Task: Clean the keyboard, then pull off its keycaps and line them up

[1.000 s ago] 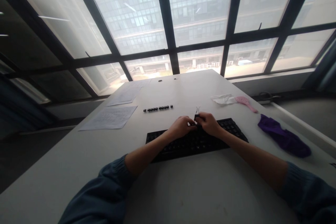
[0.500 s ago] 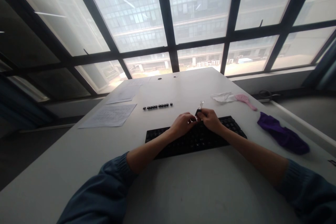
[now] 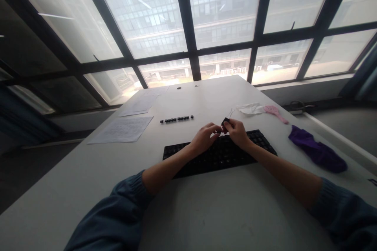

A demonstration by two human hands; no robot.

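Note:
My right hand is closed round the black handle of a wire keycap puller. Its thin wires point up and away from me. Beside it, my left hand has thumb and fingers curled together, close to the right fingertips. A small dark spot shows at its fingertips, too small to name. Both hands are over the upper edge of a black keyboard, and my forearms cover part of its keys. Beyond the keyboard, several black keycaps stand in a row on the white table.
On the left lie sheets of paper. To the right are a crumpled white tissue or bag, a pink hairbrush and a purple cloth near the table's edge. Large windows rise behind the table.
The keycap puller has turned in my right hand, so its wires now lean further right. My left fingers have shifted slightly at the right fingertips. The keyboard and keycap row look the same.

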